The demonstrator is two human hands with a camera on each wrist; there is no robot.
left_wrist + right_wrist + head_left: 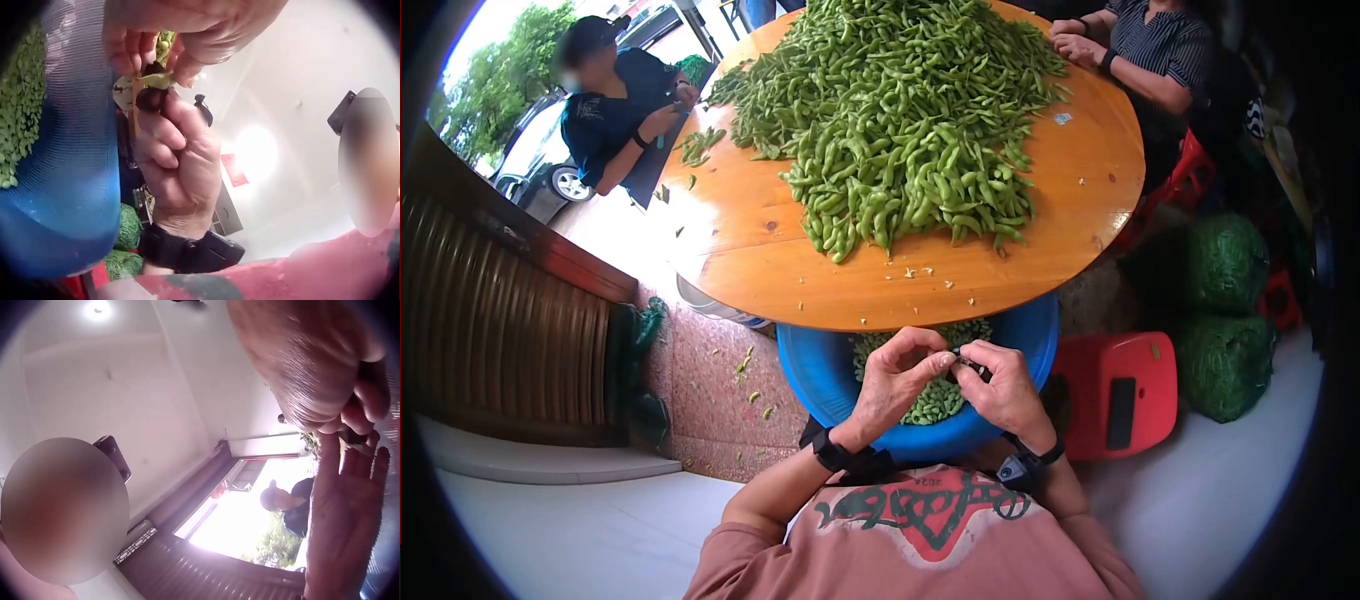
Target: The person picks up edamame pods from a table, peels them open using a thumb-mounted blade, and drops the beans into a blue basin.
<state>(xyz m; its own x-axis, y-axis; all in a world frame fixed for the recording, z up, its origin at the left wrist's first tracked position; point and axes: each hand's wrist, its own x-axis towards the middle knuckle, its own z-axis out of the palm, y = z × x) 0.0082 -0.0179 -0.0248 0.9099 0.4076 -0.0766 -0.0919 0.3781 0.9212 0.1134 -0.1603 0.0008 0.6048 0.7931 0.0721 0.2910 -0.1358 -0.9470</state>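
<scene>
Both hands meet over a blue basin of shelled green beans. In the left wrist view, a pale green pod lies between their fingertips. My left hand pinches one end of it between thumb and fingers. Black covers show on the thumb and a finger of my right hand, which grips the pod at its other side with the remaining fingers curled. The right wrist view partly hides the pod behind the fingers.
A large heap of green pods covers much of the round wooden table. Two people sit or stand at its far sides. A red stool and green net sacks are at the right; stray pods lie on the floor at left.
</scene>
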